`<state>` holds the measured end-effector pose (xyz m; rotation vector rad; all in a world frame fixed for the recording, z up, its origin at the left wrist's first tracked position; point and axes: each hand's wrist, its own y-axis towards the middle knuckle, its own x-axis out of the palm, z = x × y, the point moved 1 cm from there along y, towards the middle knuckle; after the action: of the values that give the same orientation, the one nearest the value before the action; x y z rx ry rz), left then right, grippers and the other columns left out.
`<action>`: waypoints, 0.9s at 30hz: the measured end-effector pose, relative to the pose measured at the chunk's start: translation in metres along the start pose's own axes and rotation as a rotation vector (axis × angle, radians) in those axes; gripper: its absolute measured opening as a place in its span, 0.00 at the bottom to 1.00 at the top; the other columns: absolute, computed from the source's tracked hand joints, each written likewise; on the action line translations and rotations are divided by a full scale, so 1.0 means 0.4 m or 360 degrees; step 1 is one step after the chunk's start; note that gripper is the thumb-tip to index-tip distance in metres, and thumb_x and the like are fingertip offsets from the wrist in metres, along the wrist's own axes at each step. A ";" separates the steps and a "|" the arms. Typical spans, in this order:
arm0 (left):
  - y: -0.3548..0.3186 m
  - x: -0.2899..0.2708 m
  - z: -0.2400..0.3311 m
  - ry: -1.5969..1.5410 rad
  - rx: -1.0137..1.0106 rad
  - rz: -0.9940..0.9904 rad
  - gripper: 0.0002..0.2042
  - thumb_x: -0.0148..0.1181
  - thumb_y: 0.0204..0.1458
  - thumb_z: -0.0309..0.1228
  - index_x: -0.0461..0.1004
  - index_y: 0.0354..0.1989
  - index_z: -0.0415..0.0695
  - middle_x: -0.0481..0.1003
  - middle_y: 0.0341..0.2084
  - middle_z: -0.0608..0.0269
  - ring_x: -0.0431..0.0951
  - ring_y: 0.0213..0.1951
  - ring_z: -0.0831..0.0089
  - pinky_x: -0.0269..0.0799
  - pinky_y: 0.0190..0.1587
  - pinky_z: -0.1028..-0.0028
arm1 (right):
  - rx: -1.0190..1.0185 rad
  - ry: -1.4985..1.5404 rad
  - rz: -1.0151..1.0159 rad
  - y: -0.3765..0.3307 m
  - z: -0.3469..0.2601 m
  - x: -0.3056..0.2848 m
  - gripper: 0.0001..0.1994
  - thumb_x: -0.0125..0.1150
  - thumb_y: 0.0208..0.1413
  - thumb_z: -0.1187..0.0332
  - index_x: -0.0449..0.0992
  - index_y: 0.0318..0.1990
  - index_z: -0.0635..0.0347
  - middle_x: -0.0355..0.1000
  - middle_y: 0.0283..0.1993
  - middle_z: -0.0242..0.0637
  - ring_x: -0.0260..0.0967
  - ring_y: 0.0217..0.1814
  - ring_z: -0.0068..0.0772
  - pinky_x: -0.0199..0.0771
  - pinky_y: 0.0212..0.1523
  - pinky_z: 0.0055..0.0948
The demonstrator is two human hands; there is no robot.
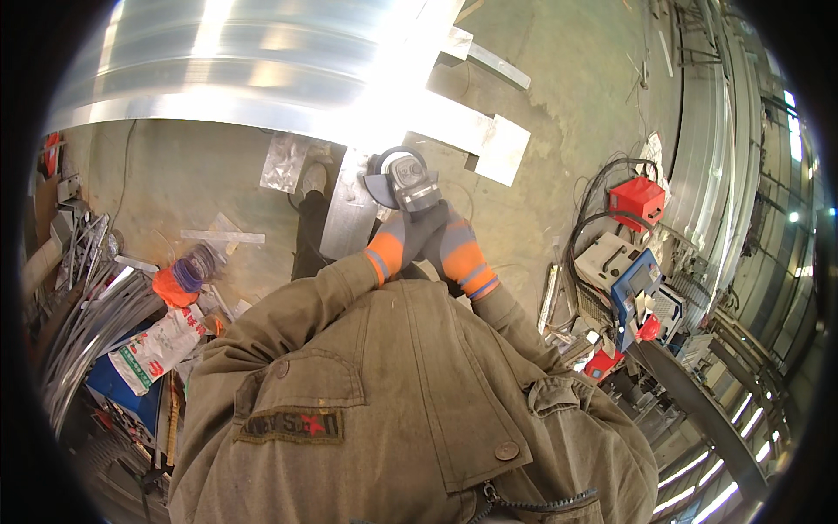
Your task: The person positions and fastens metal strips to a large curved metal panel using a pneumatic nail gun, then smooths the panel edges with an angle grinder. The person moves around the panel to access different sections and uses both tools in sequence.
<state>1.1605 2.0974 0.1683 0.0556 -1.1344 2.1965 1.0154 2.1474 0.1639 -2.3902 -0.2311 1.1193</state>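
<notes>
An angle grinder (412, 183) with a dark disc and a guard is held out in front of my body. My left hand (391, 242), in an orange and grey glove, is closed round its body from the left. From the other side my right hand (456, 244), gloved alike, grips it too; the fingers of both overlap and are partly hidden. The disc is over or beside the flat metal bar (351, 218); contact cannot be made out. Beyond the grinder lies a large shiny metal panel (227, 74), its near edge washed out by glare.
Metal plates (502, 148) jut from the panel's right. On the left are a heap of metal strips (83, 323), an orange and dark glove (185, 275) and a white sack (157, 349). Rightward stand a red box (637, 203), cables and a blue-framed machine (635, 284).
</notes>
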 end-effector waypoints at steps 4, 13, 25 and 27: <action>0.003 0.001 0.006 -0.0106 0.0084 0.0020 0.33 0.55 0.65 0.60 0.78 0.59 0.37 0.82 0.52 0.48 0.81 0.52 0.62 0.75 0.57 0.66 | -0.0002 0.0063 -0.0020 0.002 -0.010 -0.015 0.20 0.64 0.61 0.56 0.74 0.50 0.64 0.81 0.44 0.60 0.78 0.49 0.69 0.79 0.48 0.53; 0.009 0.001 -0.005 -0.0086 0.0003 -0.0003 0.34 0.55 0.65 0.60 0.77 0.62 0.39 0.82 0.52 0.47 0.81 0.53 0.62 0.74 0.58 0.66 | 0.0025 0.0038 -0.0060 0.002 -0.016 -0.023 0.19 0.63 0.62 0.57 0.74 0.51 0.62 0.80 0.45 0.58 0.78 0.50 0.68 0.79 0.50 0.54; 0.019 -0.003 -0.015 -0.0033 0.0018 -0.0075 0.32 0.54 0.67 0.58 0.76 0.64 0.40 0.81 0.55 0.49 0.80 0.56 0.64 0.73 0.61 0.67 | -0.0020 0.0114 -0.0029 -0.001 -0.008 -0.019 0.19 0.63 0.62 0.57 0.73 0.51 0.62 0.81 0.42 0.57 0.78 0.48 0.68 0.79 0.46 0.54; 0.016 0.000 -0.014 -0.0110 0.0048 -0.0061 0.33 0.55 0.67 0.58 0.76 0.64 0.40 0.81 0.55 0.50 0.80 0.56 0.64 0.73 0.60 0.67 | -0.0001 0.0100 -0.0026 -0.003 -0.008 -0.021 0.19 0.63 0.62 0.57 0.73 0.51 0.62 0.81 0.42 0.57 0.78 0.47 0.68 0.79 0.45 0.54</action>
<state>1.1581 2.0990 0.1604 0.1659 -1.1288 2.1926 1.0123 2.1443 0.1716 -2.4152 -0.2293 1.0346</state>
